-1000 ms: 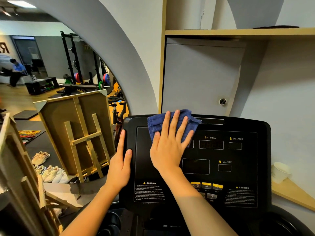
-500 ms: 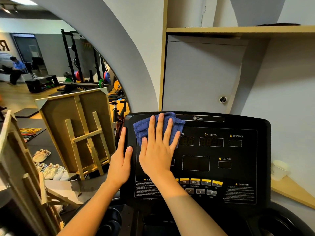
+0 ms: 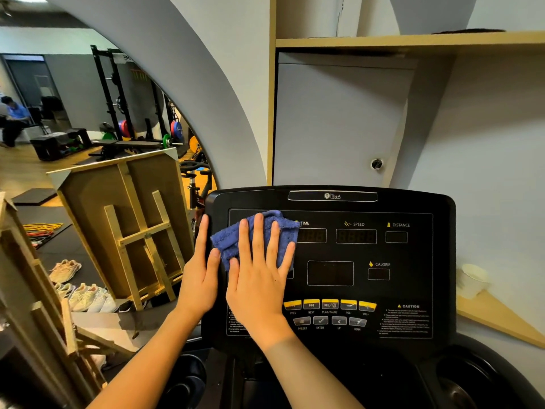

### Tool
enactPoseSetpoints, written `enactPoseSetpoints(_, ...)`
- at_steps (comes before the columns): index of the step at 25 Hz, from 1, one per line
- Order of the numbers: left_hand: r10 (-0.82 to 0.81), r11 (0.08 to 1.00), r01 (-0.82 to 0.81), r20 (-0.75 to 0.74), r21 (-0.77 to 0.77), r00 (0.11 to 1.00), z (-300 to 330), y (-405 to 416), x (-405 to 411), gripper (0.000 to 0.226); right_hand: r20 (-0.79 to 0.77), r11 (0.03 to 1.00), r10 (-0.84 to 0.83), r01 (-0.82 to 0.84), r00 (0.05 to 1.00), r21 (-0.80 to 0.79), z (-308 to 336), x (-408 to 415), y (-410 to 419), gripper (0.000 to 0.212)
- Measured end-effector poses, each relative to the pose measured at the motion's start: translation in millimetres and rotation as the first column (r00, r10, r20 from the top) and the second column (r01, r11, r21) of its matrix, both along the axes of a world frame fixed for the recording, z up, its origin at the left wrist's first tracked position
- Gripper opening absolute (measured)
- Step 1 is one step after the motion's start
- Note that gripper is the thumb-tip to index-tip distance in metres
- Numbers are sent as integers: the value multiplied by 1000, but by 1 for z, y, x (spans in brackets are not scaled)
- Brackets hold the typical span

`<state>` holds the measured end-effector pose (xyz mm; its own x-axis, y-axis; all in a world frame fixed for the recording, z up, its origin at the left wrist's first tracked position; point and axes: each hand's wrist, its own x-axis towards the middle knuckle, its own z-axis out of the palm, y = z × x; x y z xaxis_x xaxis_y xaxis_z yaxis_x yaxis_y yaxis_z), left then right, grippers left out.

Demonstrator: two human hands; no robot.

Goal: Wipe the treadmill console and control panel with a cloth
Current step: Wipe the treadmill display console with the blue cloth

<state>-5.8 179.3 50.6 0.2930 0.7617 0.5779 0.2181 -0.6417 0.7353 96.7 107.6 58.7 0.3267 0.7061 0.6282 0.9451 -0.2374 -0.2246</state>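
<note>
Big black console (image 3: 413,202) fills the frame, tilted up toward the person, its flat panel (image 3: 413,290) carrying the TIME, SPEED, DISTANCE and CALORIE windows across the top and middle and a row of yellow buttons (image 3: 329,304) along the bottom edge. That face looks hard, smooth and glossy, so a cloth should glide on it with little drag; the buttons are the one spot I'd judge needs a lighter touch, since a firm press could trigger them.

Up in the panel's top-left corner sits the cloth (image 3: 277,228), blue, terry-looking, bunched in soft folds. Light and limp by the look of it, no stiffness at all, so it won't hold shape alone; best driven from on top with a flat palm, spread wide so it doesn't roll up underneath.

And that's the grip here. The right hand (image 3: 259,278) lies flat over the cloth, fingers straight and fanned, pressing it onto the panel rather than clutching it; the cloth's upper and right edges peek out past the fingertips, just touching the TIME label.

The left hand (image 3: 200,273) rests on the console's left edge, fingers extended and together, thumb on the front face close to the cloth. It holds nothing; it looks like a brace.
</note>
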Motion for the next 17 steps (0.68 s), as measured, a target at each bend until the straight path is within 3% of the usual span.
enactPoseSetpoints(17,-5,1000,5,-15,3,1000,-3,2,3,58,-21,995,-19,17,1000,-95,-42,-9,-33,71)
